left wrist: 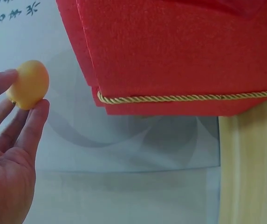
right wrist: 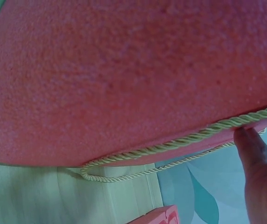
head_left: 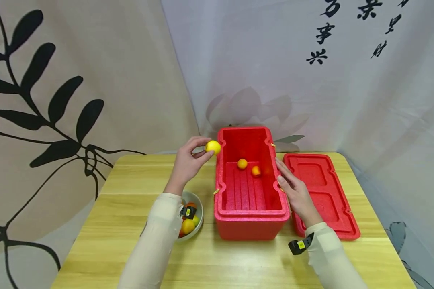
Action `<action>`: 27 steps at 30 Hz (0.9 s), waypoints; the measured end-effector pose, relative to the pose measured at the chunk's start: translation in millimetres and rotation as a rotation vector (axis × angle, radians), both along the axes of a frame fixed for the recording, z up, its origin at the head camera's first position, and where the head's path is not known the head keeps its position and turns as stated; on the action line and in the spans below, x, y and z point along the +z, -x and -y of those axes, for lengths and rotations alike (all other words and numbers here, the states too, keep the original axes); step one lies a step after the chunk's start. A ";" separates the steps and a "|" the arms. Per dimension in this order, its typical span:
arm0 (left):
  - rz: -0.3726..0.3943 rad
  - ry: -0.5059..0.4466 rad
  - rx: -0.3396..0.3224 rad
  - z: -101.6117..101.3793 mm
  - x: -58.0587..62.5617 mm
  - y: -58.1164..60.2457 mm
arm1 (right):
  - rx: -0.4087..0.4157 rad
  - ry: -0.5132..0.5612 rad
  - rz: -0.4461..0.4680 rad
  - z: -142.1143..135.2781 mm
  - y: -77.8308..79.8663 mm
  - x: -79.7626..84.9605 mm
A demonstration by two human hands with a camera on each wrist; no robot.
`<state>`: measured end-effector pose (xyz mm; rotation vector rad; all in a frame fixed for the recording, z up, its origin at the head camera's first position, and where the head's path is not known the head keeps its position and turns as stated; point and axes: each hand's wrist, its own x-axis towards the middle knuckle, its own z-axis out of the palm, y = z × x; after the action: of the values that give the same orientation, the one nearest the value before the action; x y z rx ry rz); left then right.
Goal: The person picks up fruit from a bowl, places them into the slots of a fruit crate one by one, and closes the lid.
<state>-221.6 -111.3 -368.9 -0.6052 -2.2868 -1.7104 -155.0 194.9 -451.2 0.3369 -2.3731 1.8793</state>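
Yellow fruit (head_left: 213, 147) pinched by the left hand (head_left: 189, 162) just beside the far left rim of the red box (head_left: 249, 228).

The fruit is held up between the thumb and fingertips, outside the box and clear of its wall. On the opposite side, the box is touched near its rim by the right hand (head_left: 299, 196), whose fingers are laid out nearly straight; a fingertip is seen at the twisted rope (right wrist: 203, 134), though whether the rope is pressed cannot be told. Two orange fruits (head_left: 242, 163) are contained in the box, near each other on its ribbed floor. To the right, a red lid (head_left: 341, 202) is laid on the wooden table (head_left: 123, 224). To the left, a pale bowl (head_left: 201, 212) of mixed fruit is partly hidden by the left sleeve (head_left: 150, 245).
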 end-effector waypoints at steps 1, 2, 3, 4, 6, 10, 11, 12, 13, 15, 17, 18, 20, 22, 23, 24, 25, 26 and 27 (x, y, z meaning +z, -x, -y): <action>0.002 0.003 -0.002 -0.8 0.1 0.9 | 0.005 0.001 -0.002 0.1 0.2 0.4; 0.002 0.003 -0.005 -1.6 -0.3 2.2 | 0.009 0.003 -0.002 0.3 0.4 0.8; 0.002 0.001 -0.008 -2.7 -0.8 3.8 | 0.012 0.004 -0.003 0.4 0.6 1.2; 0.002 0.000 -0.012 -4.1 -0.9 5.3 | 0.014 0.007 -0.001 0.4 0.7 1.5; 0.007 -0.005 -0.023 -6.0 -7.5 14.1 | 0.014 0.007 0.000 0.3 0.8 1.9; 0.021 -0.009 -0.045 -10.7 -20.6 32.7 | 0.009 0.003 0.009 -0.7 0.4 1.7; 0.022 -0.005 -0.047 -11.5 -24.4 37.4 | 0.008 0.002 0.012 -0.9 0.2 1.5; 0.019 0.000 -0.049 -12.8 -25.3 39.6 | 0.007 0.001 0.014 -1.0 0.1 1.2; 0.016 0.006 -0.050 -14.2 -25.5 41.4 | 0.006 0.000 0.015 -1.1 0.2 1.3; 0.014 0.017 -0.057 -17.4 -25.6 43.6 | 0.006 0.005 0.017 -1.2 0.1 1.3; 0.025 0.023 -0.072 -21.3 -25.9 45.6 | 0.006 0.007 0.016 -1.2 0.0 0.9; 0.032 0.026 -0.078 -23.5 -25.7 46.2 | 0.006 0.011 0.014 -1.2 0.1 0.7; 0.049 0.037 -0.083 -27.1 -27.2 46.6 | 0.010 0.018 0.016 -0.6 -0.2 -0.6; 0.051 0.057 -0.082 -30.6 -27.7 48.1 | 0.009 0.022 0.012 0.0 0.1 -1.2; 0.051 0.071 -0.078 -31.9 -27.4 48.8 | 0.009 0.026 0.009 0.2 0.4 -1.4; 0.050 0.084 -0.077 -33.1 -27.2 49.5 | 0.008 0.028 0.007 0.5 0.6 -1.3; 0.050 0.097 -0.077 -34.1 -26.9 50.2 | 0.006 0.026 0.005 0.7 0.9 -1.3; 0.052 0.108 -0.077 -34.8 -26.5 50.8 | 0.005 0.025 0.003 0.8 0.9 -1.2; 0.054 0.119 -0.076 -35.3 -26.2 51.4 | 0.005 0.024 0.006 0.7 0.9 -1.2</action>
<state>-272.9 -76.0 -395.0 -0.6858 -2.4471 -1.6518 -155.9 194.2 -452.4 0.3364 -2.3533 1.9118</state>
